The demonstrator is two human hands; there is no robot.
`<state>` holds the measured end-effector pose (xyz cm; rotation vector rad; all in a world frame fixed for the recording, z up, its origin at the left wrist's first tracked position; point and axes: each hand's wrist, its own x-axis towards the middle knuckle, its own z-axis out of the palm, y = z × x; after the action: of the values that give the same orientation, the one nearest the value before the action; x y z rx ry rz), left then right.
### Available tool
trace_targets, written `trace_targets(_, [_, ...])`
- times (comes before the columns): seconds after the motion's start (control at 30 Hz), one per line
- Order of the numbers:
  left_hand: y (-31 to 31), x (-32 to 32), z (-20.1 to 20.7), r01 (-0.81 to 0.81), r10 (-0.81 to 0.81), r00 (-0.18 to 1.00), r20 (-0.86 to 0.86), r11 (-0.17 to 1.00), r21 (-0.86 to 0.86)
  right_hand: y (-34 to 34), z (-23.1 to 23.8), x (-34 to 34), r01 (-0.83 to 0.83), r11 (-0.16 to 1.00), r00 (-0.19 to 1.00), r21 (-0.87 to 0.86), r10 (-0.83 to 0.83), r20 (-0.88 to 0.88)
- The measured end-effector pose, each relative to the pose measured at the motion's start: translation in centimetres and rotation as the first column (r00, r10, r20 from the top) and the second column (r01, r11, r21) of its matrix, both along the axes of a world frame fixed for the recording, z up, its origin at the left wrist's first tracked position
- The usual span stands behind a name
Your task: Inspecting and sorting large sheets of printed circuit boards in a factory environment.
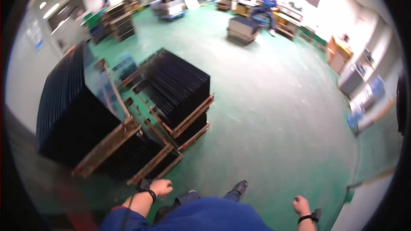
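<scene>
My left hand (162, 187) hangs low beside the stacked racks, its fingers curled in with nothing seen in them. A black strap with a small device sits on that wrist. Out to the right, above the green floor, my right hand (302, 205) is also curled closed, and I see nothing in it. It wears a similar strap. Nearest to my left hand are wooden-framed racks packed with thin dark sheets: a tall dark stack (64, 102) at the left and another dark stack (177, 85) to its right. Neither hand touches them.
Green floor (265, 115) stretches ahead. Farther off stand a grey box stack (242, 30), a wheeled cart (171, 6) and brown crates (120, 21). A person in blue (269, 4) sits by the far workbench. Shelving and large blue bottles (355, 117) line the right wall.
</scene>
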<state>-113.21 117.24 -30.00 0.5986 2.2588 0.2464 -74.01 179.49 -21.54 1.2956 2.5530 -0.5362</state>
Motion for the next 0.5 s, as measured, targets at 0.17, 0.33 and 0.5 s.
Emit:
trace_targets(0.17, [9.0, 5.3, 4.7, -0.223, 0.208, 0.972, 0.110, 0.964, 0.147, 6.8, -3.3, -10.1, -0.290, 0.917, 0.903, -0.275, 0.357, 0.241])
trace_targets(0.33, [17.6, 8.5, 6.3, -0.209, 0.187, 0.971, 0.146, 0.966, 0.150, 9.2, -1.8, -22.3, -0.629, 0.734, 0.754, -0.259, 0.656, 0.027])
trace_targets(0.5, [20.9, 8.1, 7.1, -0.166, 0.132, 0.967, 0.217, 0.975, 0.146, 10.1, -3.1, -29.0, -0.699, 0.648, 0.693, -0.301, 0.718, -0.063])
